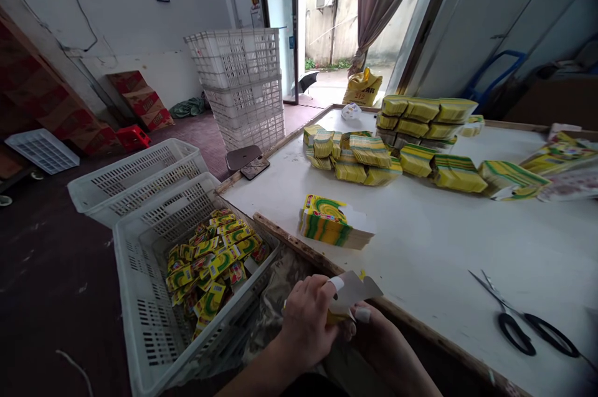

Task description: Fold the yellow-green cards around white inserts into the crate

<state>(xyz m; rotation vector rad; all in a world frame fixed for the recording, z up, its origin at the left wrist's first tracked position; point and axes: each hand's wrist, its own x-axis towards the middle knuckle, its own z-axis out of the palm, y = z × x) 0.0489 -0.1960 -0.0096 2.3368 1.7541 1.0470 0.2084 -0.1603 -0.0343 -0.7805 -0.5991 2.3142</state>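
Note:
Between my two hands is a small printed card packet [354,290], its grey-white inner side and cut-out flap turned up, with a bit of yellow showing beneath. My left hand [309,316] is closed around its left side, white tape on a finger. My right hand [374,328] pinches its lower right edge, also with white tape on a digit. Both hands are just off the table's wooden edge. On the table ahead lies a stack of flat yellow-green cards [334,222]. To the left, a white plastic crate [154,303] holds many yellow-green packets [215,260].
Scissors [514,316] lie open on the white table [434,253] at right. Bundled card stacks [420,116] line its far side. A phone [255,167] sits at the left edge. Stacked white crates [243,85] stand on the floor; red cartons [142,101] are by the wall.

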